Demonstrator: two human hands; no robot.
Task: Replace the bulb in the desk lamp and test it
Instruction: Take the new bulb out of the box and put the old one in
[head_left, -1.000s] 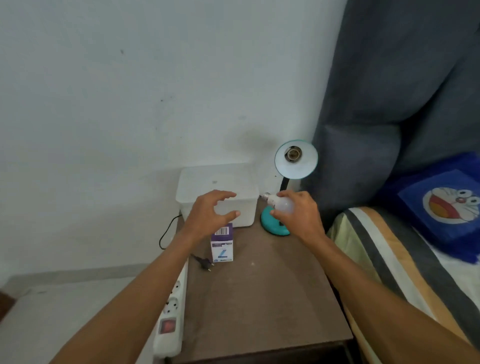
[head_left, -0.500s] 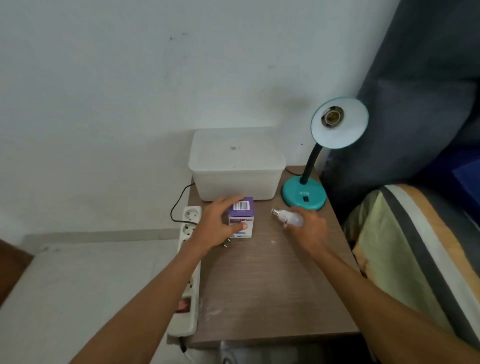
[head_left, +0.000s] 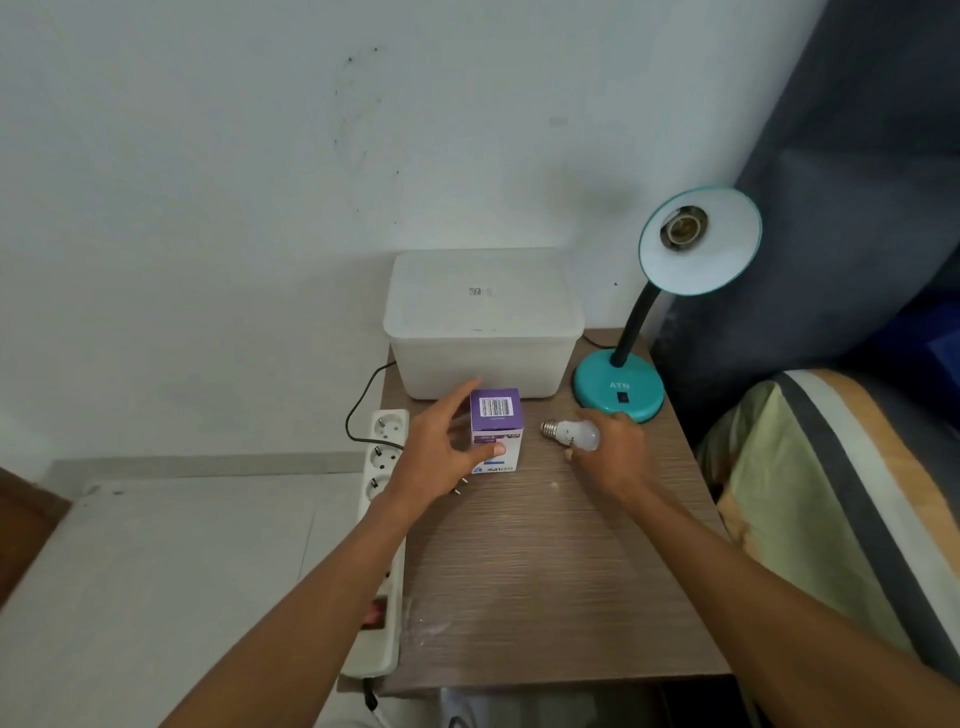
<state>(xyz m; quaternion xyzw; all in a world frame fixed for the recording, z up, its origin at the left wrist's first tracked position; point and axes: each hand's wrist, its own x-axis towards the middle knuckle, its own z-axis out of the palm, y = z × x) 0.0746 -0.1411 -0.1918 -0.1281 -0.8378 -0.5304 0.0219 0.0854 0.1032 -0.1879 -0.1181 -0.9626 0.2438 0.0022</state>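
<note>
Gripping the bulb box (head_left: 496, 428), left hand (head_left: 441, 452); right hand (head_left: 610, 457) closed round bulb (head_left: 571, 434), bare table (head_left: 545, 571) nearer.

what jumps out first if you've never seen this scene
The teal lamp at the table's back right, its tilted shade showing an empty socket. In front of it, the right hand holds a bulb low over the table, and the left hand grips a purple and white box by the white bin.
</note>
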